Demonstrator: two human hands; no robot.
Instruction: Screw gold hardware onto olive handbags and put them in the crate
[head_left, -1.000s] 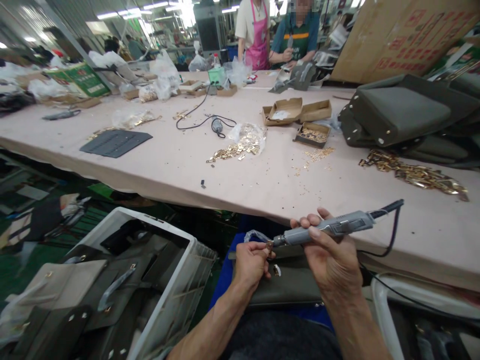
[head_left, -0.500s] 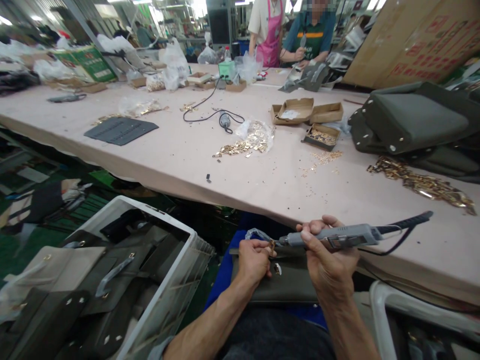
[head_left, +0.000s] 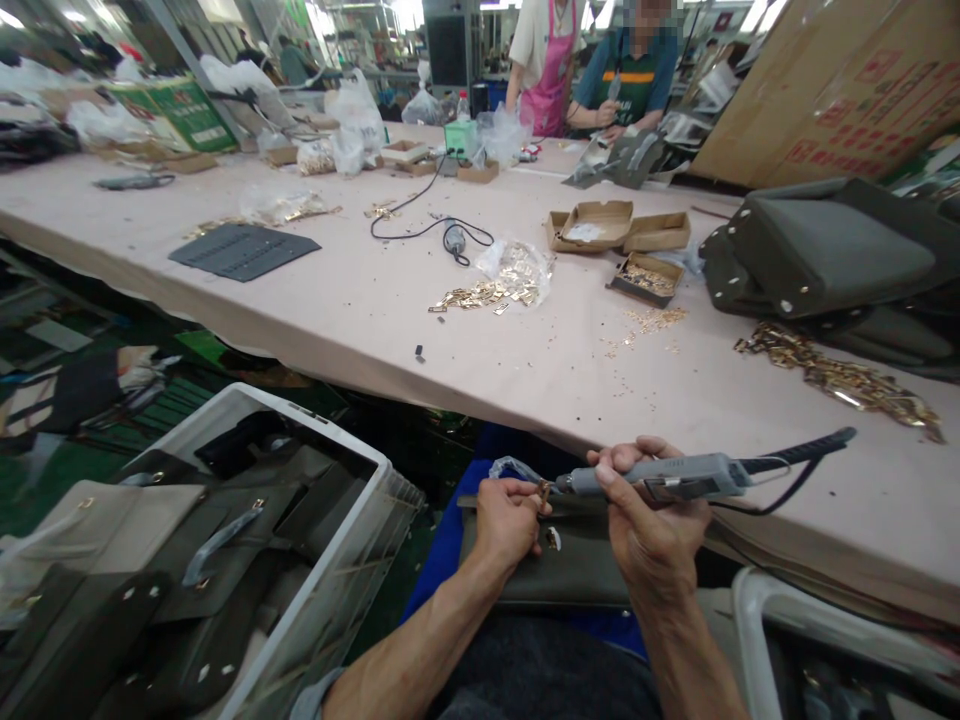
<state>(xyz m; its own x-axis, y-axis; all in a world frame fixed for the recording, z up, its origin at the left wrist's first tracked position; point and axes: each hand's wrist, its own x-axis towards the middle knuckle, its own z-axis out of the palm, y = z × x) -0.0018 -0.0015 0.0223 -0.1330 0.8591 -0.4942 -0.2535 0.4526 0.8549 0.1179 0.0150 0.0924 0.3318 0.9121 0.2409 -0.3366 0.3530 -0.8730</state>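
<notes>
My right hand (head_left: 652, 520) is wrapped round a grey electric screwdriver (head_left: 660, 478), whose cable trails off its rear to the right. The tool lies nearly level, with its tip pointing left at a small gold metal fitting (head_left: 544, 491). My left hand (head_left: 510, 518) pinches that fitting between thumb and fingers; whether the bit touches it is too small to tell. Under both hands lies a dark olive bag (head_left: 577, 578) on my lap, with a plastic-wrapped handle (head_left: 516, 466) at its far edge. A shiny gold piece with a white bit shows on the bag just below my left fingers.
A white crate (head_left: 375, 470) of bags stands left, another white crate (head_left: 750, 610) right. On the table (head_left: 337, 310) are gold plates (head_left: 487, 293), a box of small screws (head_left: 645, 278), a gold hardware pile (head_left: 847, 375) and stacked bags (head_left: 832, 245). Two people work across it.
The view has shifted slightly. Both hands keep their places at the fitting, and the screwdriver's rear end sits slightly farther left in view.
</notes>
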